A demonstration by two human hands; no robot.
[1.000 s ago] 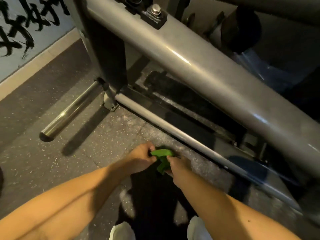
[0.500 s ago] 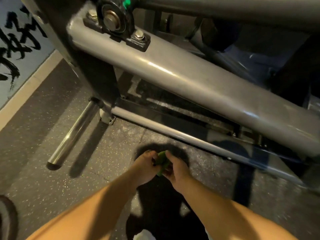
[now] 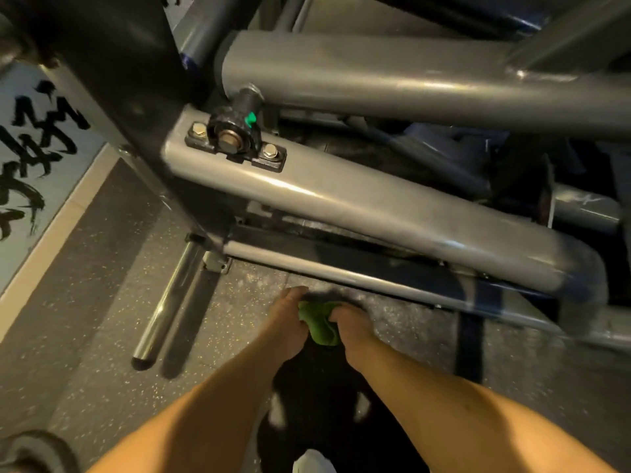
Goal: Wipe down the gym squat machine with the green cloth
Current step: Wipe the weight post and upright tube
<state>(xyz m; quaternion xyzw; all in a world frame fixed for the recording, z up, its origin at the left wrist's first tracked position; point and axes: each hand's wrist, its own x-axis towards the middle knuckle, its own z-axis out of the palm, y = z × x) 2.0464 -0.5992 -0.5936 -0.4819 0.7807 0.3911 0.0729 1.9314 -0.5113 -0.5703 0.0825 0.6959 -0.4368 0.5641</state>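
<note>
Both forearms reach forward and down, converging low in front of the squat machine (image 3: 409,87), and the green cloth (image 3: 319,324) sits bunched between the two hands. The left hand (image 3: 285,322) curls its fingers into the cloth's left edge. The right hand (image 3: 355,331) pinches the other side, back of the hand up, so each grip is closed on fabric. The cloth hangs over the speckled floor (image 3: 85,353), just short of the machine's lower rail (image 3: 341,279). Above, the thick grey frame tube (image 3: 375,206) slants across, with a bolted bearing block (image 3: 235,141) on top. A chrome peg (image 3: 167,305) juts out to the left.
</note>
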